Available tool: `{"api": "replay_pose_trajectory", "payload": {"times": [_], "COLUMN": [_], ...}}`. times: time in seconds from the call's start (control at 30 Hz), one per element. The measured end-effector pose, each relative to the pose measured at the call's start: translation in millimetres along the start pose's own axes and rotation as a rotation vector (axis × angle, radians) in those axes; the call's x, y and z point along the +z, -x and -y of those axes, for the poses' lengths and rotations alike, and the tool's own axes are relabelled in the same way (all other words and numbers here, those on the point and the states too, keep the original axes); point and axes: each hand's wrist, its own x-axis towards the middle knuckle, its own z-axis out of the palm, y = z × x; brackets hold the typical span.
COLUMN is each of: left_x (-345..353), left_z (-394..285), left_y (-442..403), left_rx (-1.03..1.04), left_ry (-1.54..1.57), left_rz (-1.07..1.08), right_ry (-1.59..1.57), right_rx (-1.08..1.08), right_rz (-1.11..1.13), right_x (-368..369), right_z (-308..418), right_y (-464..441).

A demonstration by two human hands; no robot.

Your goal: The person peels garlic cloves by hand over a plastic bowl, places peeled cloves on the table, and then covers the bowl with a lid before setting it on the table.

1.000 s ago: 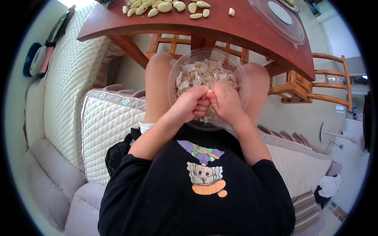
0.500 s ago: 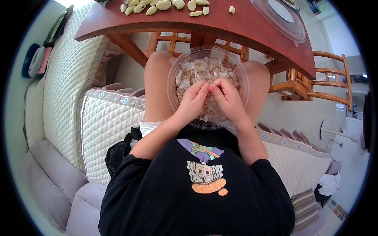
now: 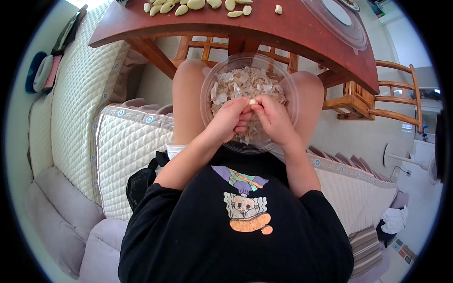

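My left hand (image 3: 231, 120) and my right hand (image 3: 273, 120) meet above a clear plastic bowl (image 3: 205, 101) between my thighs. Both hands are closed, and a small pale garlic clove (image 3: 253, 102) shows between their thumbs and fingertips. Papery garlic skins (image 3: 245, 82) fill much of the bowl. Several peeled cloves (image 3: 195, 4) lie near the top of the view on the red-brown table (image 3: 283, 35), with a single clove (image 3: 279, 9) apart from them on the right.
A clear plastic lid (image 3: 356, 40) lies at the table's right side. A wooden chair (image 3: 396, 101) stands to the right. Quilted seat covers (image 3: 132, 160) extend on both sides of me. The table edge is just beyond the bowl.
The fingers have shifted around the clove, which shows more clearly now. My left fingers are curled in again after being straighter half a second ago. The bowl stays between my thighs.
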Motion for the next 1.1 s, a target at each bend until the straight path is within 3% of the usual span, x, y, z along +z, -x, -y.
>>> {"api": "replay_pose_trajectory", "payload": {"times": [0.17,0.27,0.37,0.67,0.9,1.0,1.1], "left_x": [-19.1,-5.8,6.5,1.6,-14.2,-13.0,-17.2], "left_z": [-0.9,-3.9,5.4,10.1,4.8,4.1,3.8], "left_y": [-6.4,0.4,0.6,0.1,2.6,2.2,2.5], "left_rx": [-0.17,-0.066,0.353,0.568,0.367,0.417,0.349], "left_ry": [0.133,-0.046,-0.324,-0.536,-0.381,-0.184,-0.163], "left_rz": [0.215,0.012,-0.142,-0.098,-0.195,-0.171,-0.137], "right_ry": [-0.03,0.003,0.017,0.015,0.091,0.154,0.083], "right_rx": [0.005,-0.002,0.037,0.064,0.176,0.111,0.176], "right_rz": [0.029,0.046,0.065,0.083,-0.091,-0.153,-0.187], "right_x": [-7.1,-10.2,-12.0,-7.4,-8.3,-10.9,-11.3], "right_z": [5.7,4.2,6.7,5.8,3.7,-0.5,7.7], "right_y": [-2.4,-2.6,-2.5,0.6,3.3,2.9,3.4]}}
